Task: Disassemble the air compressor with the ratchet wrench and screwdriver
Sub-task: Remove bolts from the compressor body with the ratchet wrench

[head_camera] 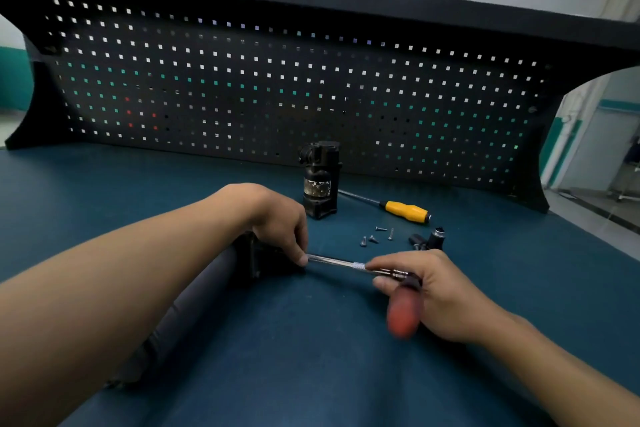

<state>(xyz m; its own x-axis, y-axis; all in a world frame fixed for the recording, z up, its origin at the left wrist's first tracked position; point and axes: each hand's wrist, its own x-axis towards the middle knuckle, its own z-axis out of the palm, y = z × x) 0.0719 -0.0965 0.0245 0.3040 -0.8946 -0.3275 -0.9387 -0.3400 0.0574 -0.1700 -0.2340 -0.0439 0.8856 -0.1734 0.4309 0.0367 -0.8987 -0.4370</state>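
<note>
A long dark compressor cylinder (194, 305) lies on the blue bench, its black end block under my left hand (277, 218). My left fingers pinch the far tip of a chrome extension bar (332, 262) against that block. My right hand (436, 291) grips the ratchet wrench, whose red handle (403, 317) is blurred below my fingers. A second black compressor part (320, 180) stands upright behind. The screwdriver with a yellow handle (405, 211) lies to its right.
Several loose screws (375, 236) lie on the bench (311, 374) beyond the wrench, beside small black fittings (429, 241). A black pegboard (277, 90) closes the back of the bench. The bench's right edge drops off to the floor.
</note>
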